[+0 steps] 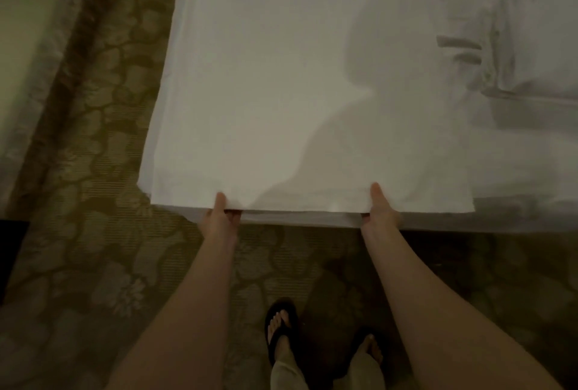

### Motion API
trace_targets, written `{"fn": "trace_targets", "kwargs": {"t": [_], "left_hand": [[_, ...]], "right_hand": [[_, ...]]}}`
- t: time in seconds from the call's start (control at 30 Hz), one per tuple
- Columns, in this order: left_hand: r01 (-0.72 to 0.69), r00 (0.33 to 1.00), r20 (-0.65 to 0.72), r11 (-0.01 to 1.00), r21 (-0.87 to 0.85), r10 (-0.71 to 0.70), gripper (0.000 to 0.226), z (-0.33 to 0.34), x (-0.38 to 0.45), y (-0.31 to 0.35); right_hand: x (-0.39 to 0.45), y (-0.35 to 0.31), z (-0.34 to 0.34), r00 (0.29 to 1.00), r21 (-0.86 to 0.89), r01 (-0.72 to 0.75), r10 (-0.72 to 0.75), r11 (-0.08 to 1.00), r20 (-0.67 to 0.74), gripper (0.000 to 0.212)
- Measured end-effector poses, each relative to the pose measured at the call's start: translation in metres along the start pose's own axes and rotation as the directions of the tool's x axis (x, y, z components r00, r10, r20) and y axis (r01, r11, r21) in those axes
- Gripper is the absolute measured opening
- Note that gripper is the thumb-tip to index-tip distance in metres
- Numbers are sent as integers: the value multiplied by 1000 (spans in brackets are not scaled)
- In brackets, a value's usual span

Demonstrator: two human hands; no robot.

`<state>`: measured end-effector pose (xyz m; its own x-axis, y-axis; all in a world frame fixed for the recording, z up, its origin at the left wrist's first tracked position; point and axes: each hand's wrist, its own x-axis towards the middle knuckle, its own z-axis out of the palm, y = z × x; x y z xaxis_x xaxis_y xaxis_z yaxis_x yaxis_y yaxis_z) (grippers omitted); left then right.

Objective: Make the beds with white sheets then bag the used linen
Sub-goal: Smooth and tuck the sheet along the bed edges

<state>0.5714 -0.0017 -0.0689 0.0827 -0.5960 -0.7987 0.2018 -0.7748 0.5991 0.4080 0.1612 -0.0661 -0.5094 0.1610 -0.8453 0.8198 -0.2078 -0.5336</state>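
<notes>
Two hands pinch the near hem of the white sheet (266, 92), thumbs on top, fingers curled under: left hand (220, 217) at 7 o'clock, right hand (380, 211) at 5. Sheet lies spread over the bed (516, 217), filling 12 o'clock.

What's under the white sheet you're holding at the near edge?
Below the sheet, a second white layer shows along the bed's near edge, and a rumpled lump shows through on the right. Both hands pinch the hem, thumbs on top. The mattress is covered.
</notes>
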Motion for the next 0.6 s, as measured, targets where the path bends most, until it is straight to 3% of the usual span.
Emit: {"fn": "trace_targets", "kwargs": {"t": [0.07, 0.17, 0.2, 0.27, 0.33, 0.4, 0.5, 0.6], "left_hand": [[73, 997, 34, 997, 38, -74, 38, -2, -1, -3], [141, 977, 110, 942, 303, -182, 45, -3, -5, -1], [145, 965, 128, 874, 463, -228, 47, -4, -9, -1], [74, 936, 163, 629, 774, -310, 53, -3, -20, 1], [-61, 939, 203, 445, 894, -278, 51, 4, -29, 6], [-231, 940, 300, 343, 911, -163, 45, 14, -38, 13], [-520, 854, 520, 25, 854, -9, 37, 34, -68, 30], [-588, 796, 605, -202, 783, 28, 35, 55, -107, 57]], "right_hand": [[8, -4, -1, 1000, -68, 18, -18, 998, -1, 47], [5, -1, -1, 996, -143, -69, 75, 987, 37, 41], [0, 1, -1, 987, -172, -122, 137, 978, 79, 36], [-15, 3, -1, 953, -416, -177, 262, 892, 156, 29], [-29, 0, 1, 910, -741, -87, 355, 666, 213, 44], [-43, -9, 10, 917, -886, 167, 263, 432, 301, 45], [-68, -30, 30, 834, -836, 545, 55, 73, 548, 44], [-104, -65, 43, 743, -724, 657, 18, -209, 669, 55]]}}
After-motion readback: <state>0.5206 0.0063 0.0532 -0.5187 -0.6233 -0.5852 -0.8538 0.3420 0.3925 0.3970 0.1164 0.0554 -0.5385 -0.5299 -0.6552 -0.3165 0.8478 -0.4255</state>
